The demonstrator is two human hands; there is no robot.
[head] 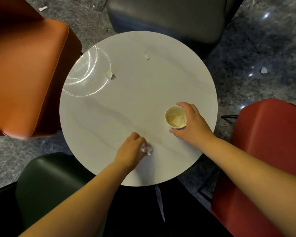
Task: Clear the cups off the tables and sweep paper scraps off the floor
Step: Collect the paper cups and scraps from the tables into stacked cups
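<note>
**Paper cup held at the table's edge while scraps are gathered**

Round and white, the table (109, 103) fills the middle of the view, ringed by chairs on a grey mottled floor (256, 53). Near its right edge stands a paper cup (175, 117), upright, with torn paper already lying inside it. The cup is gripped by the right hand (193, 124), fingers and thumb curled round its wall from the outer side; the hold looks meant to steady it as a bin for scraps and to keep it ready for lifting away. Towards the near edge, a crumpled paper scrap (147, 150) is pinched at the fingertips of the left hand (131, 149), whose fingers are drawn together over it; it is probably about to be dropped into the cup.

Two more paper scraps are left on the tabletop: one (109, 74) just beside a clear plastic lid (85, 72) that overhangs the left rim, and a smaller one (146, 56) further back. Both lie well apart from the hands.

An orange chair (24, 74), a dark grey chair (169, 16), a red chair (266, 159) and a dark green chair (50, 182) are pressed close round the table, so access to the floor beneath is judged to be hampered. White paper bits (263, 70) are scattered on the floor and have yet to be swept.
</note>
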